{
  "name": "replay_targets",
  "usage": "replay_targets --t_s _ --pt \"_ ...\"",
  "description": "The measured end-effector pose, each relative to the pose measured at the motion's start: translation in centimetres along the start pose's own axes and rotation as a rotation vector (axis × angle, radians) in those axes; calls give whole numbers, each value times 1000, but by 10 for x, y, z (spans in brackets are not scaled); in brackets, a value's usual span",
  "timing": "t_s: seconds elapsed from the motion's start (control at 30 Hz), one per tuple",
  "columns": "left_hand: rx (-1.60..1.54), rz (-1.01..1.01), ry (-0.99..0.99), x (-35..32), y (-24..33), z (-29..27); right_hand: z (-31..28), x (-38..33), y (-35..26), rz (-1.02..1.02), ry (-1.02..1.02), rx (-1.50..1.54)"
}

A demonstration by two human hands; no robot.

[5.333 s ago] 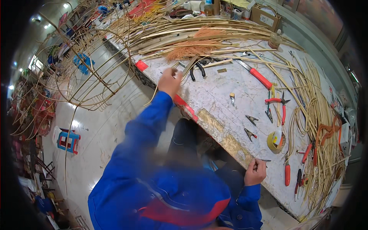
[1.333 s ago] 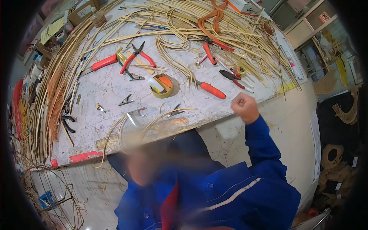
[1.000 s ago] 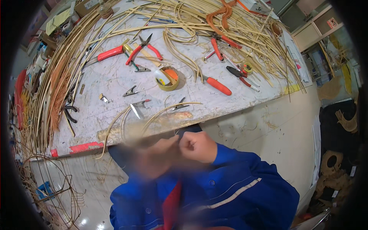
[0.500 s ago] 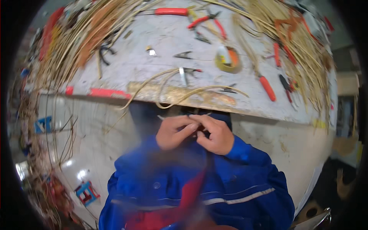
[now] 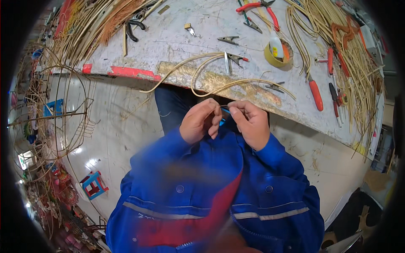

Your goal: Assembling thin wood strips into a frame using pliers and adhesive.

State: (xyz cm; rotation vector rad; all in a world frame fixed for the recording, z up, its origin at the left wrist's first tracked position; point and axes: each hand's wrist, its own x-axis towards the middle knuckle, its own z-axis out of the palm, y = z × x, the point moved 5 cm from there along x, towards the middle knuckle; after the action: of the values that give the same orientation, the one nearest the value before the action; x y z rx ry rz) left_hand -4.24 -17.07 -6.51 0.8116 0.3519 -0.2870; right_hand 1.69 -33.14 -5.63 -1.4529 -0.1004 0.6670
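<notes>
My left hand (image 5: 200, 121) and my right hand (image 5: 251, 122) meet close to my chest, just below the edge of the workbench (image 5: 177, 38). Both pinch a thin wire-like strand (image 5: 225, 106) stretched between their fingertips. I wear a blue work jacket (image 5: 211, 198) with grey reflective bands. Curved cane strips (image 5: 206, 71) hang over the bench edge right above my hands, and a small metal clip (image 5: 231, 59) lies beside them.
On the bench lie a yellow tape roll (image 5: 277, 52), red-handled pliers (image 5: 258, 6), an orange-handled screwdriver (image 5: 315, 93) and bundles of cane (image 5: 337, 46). A woven cane frame (image 5: 59, 109) stands at the left on a shiny floor with a small blue stool (image 5: 93, 185).
The view swung across the bench. My right hand came in from the bench edge to my chest, my left hand joined it, and both now pinch the thin strand.
</notes>
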Motion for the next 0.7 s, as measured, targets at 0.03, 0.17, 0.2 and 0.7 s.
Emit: replay_targets --t_s 0.03,0.17,0.2,0.7 --pt "49 -54 -29 -1 -3 2 0 0 0 -18 -14 -66" --pt "186 -70 -106 -4 -11 1 -2 -3 2 18 -16 56" --pt "214 -57 -116 -3 -11 1 -3 -3 3 42 -10 149" --pt "54 -607 -140 -33 -23 -12 25 -26 -22 -984 -457 -1067"
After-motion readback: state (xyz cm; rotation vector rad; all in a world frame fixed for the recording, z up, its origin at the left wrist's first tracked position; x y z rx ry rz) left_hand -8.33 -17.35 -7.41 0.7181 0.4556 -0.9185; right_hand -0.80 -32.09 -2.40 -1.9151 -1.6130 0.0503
